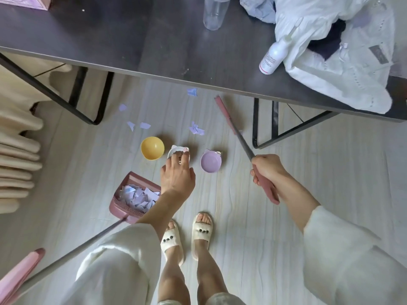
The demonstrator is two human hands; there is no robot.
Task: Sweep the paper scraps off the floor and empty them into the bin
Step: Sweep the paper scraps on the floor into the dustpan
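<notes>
Lilac paper scraps (196,129) lie scattered on the pale floor near the table, with one more piece (192,92) at the table's edge. A pink dustpan (119,204) on the floor to my left is full of scraps, and its long handle (72,249) leans toward the lower left, unheld. My right hand (266,170) grips the pink end of the broom (242,142), whose head points under the table. My left hand (177,175) reaches forward with loose fingers over a white cat-eared bowl (176,149). I cannot tell whether it touches the bowl.
A yellow bowl (152,148) and a lilac bowl (210,164) flank the white one on the floor. The dark table (132,40) holds a clear cup (213,13), a white bottle (273,57) and crumpled cloth (343,69). Black table legs (256,124) stand nearby. A beige curtain (17,150) hangs left.
</notes>
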